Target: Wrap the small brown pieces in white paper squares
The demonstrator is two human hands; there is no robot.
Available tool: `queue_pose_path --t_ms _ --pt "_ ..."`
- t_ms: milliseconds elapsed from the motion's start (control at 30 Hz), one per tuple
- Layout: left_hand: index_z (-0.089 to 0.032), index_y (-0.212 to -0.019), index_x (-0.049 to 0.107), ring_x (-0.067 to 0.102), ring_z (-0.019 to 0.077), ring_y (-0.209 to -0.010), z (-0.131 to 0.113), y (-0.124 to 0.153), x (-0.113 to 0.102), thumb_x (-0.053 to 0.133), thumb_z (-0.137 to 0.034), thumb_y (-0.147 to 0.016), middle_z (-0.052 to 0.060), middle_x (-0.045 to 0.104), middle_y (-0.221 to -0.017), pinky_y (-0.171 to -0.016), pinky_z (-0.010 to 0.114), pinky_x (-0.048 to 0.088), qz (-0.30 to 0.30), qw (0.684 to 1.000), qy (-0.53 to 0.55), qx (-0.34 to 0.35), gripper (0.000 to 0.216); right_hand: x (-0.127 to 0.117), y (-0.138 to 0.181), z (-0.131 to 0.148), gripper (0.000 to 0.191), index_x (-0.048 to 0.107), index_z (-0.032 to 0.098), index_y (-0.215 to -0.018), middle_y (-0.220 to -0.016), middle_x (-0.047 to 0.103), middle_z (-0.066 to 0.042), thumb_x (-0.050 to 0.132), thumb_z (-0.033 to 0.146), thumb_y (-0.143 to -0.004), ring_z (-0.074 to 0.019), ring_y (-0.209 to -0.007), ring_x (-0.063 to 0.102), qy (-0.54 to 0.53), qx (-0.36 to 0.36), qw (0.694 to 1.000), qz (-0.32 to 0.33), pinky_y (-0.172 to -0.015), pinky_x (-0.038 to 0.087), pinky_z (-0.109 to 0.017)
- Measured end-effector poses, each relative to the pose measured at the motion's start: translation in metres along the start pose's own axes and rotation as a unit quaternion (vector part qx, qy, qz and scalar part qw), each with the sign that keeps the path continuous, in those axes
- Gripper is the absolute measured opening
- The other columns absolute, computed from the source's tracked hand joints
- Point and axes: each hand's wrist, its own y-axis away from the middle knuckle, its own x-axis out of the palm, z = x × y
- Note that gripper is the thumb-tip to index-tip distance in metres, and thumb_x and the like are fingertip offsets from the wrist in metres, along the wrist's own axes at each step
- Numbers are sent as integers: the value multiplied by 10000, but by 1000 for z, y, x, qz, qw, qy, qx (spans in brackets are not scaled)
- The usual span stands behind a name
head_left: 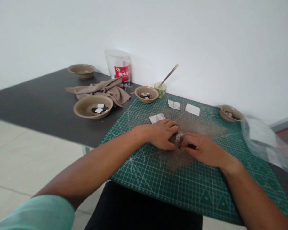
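Paper piece (pixel 179 137) sits mid-way on the green cutting mat (pixel 144 172) on the desk, caught between both hands. The left hand (pixel 164 134) and right hand (pixel 201 148) meet over it, fingers curled narrow and pinching its edges. Three more paper slips (pixel 192 109) lie just beyond, with a bowl (pixel 146 93) of dark bits behind them.
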Motion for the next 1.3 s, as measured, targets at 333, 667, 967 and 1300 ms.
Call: queue_pose_path --t_ms 333,667,967,1300 --pt "-144 -1262 493 357 335 -1398 1 -1 2 555 -564 -845 166 417 -1486 -1155 432 287 -7 1000 2 6 595 -4 6 2 110 631 214 -843 -853 644 1 569 176 -925 -151 -782 596 1 3 1000 14 -713 438 -283" --pt "-156 -1276 485 343 326 -1412 -1 0 -1 552 -567 -852 161 395 -1510 -1160 425 280 3 1000 -3 -4 595 -4 5 0 103 621 207 -836 -840 643 -12 572 202 -926 -160 -764 591 32 21 999 1 -692 431 -286" --pt "-172 -1270 492 334 323 -1419 0 -1 1 566 -568 -841 144 398 -1513 -1170 417 263 -5 1000 2 -14 588 -1 0 -4 106 617 202 -850 -876 645 -48 563 241 -932 -197 -798 591 93 62 992 -62 -708 432 -324" --pt "-161 -1275 493 356 322 -1401 0 -1 1 557 -561 -851 154 405 -1502 -1162 420 271 -7 1000 0 -7 587 0 0 -2 100 622 202 -871 -885 638 -41 567 247 -940 -196 -808 587 82 68 992 -63 -726 428 -331"
